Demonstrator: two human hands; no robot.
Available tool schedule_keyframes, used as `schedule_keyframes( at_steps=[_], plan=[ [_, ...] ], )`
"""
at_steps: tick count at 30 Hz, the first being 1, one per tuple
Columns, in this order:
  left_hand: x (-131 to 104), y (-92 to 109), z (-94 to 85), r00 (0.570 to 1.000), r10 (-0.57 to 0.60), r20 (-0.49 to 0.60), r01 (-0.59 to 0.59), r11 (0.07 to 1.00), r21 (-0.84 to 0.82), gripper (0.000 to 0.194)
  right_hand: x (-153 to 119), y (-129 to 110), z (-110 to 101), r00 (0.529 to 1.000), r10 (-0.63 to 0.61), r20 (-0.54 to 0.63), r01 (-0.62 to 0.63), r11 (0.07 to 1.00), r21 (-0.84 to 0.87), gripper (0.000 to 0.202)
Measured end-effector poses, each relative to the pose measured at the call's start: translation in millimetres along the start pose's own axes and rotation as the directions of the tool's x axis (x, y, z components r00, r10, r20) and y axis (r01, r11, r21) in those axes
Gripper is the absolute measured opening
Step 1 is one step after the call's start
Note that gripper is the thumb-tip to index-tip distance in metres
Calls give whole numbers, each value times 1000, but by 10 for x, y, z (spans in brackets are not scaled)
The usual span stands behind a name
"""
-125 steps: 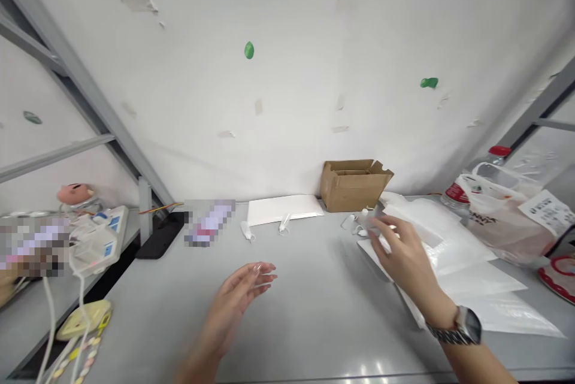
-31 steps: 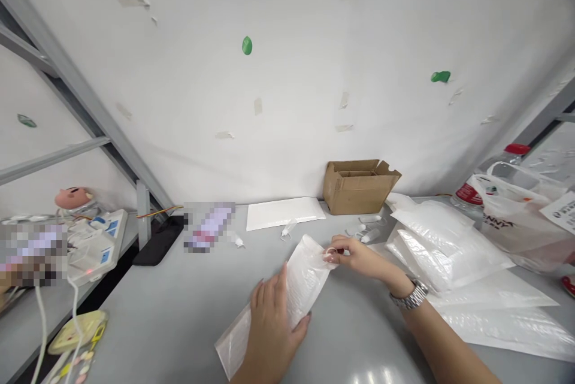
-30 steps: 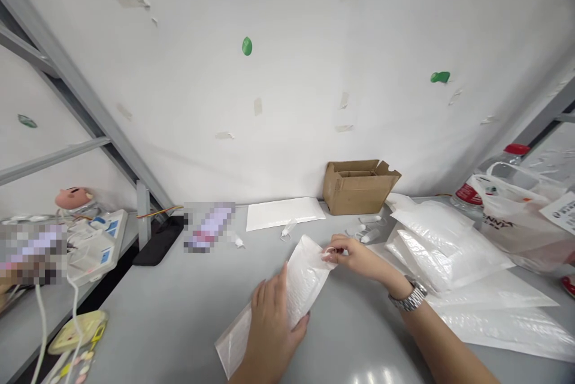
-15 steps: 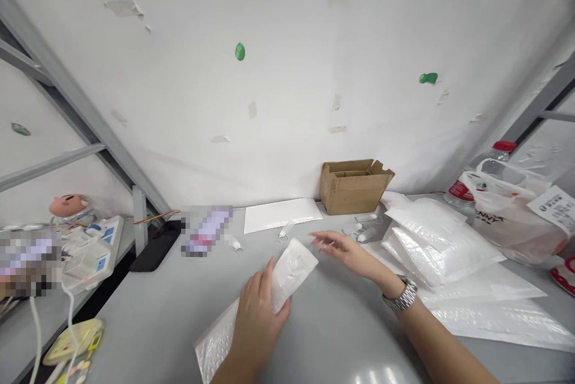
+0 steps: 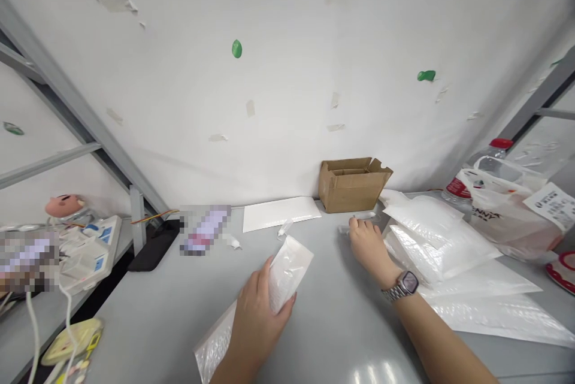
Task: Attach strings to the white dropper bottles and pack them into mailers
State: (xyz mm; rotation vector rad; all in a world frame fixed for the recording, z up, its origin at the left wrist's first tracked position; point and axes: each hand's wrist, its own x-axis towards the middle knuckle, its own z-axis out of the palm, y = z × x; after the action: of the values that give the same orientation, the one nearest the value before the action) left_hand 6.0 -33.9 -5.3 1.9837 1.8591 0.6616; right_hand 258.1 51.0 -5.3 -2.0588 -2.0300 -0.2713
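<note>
My left hand (image 5: 258, 315) is closed around a white bubble mailer (image 5: 291, 267), thumb on its right edge and fingers along the left; its far end points away from me. Farther back on the right, my right hand (image 5: 371, 249), with a watch on the wrist, is down at the table with its fingers curled. Beside its fingertips a bit of clear plastic (image 5: 344, 230) shows, and a small white item (image 5: 365, 215) lies just behind; what the fingers grip is hidden. Another small clear packet (image 5: 284, 228) lies beyond the mailer's tip.
A cardboard box (image 5: 354, 189) and a flat white mailer (image 5: 282, 213) stand along the wall. A pile of bubble mailers (image 5: 449, 237) lies right of my right hand, with a plastic bag (image 5: 503, 210) and a bottle (image 5: 458, 187) behind. A small packet (image 5: 232, 242) lies left.
My right hand has moved right and back from near the mailer's tip to the small items before the box, and its fingers have curled. My left hand still holds the mailer in about the same place.
</note>
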Motion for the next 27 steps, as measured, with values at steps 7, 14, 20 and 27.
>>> schedule_keyframes(
  at_steps=[7,14,20,27],
  plan=[
    [27,32,84,999,50,6,-50,998,27,59,55,-98,-133,995,-88,-54,103,877,470,10],
    [-9,50,201,989,139,-52,-139,990,-1,55,-141,-581,-114,993,-64,94,-99,-70,993,27],
    [-15,15,216,968,198,-154,-195,980,34,57,-207,-644,-148,943,-290,167,-105,217,971,25],
    [-43,6,134,964,211,-159,-202,977,70,63,54,-121,23,993,87,-83,-50,927,373,23]
  ],
)
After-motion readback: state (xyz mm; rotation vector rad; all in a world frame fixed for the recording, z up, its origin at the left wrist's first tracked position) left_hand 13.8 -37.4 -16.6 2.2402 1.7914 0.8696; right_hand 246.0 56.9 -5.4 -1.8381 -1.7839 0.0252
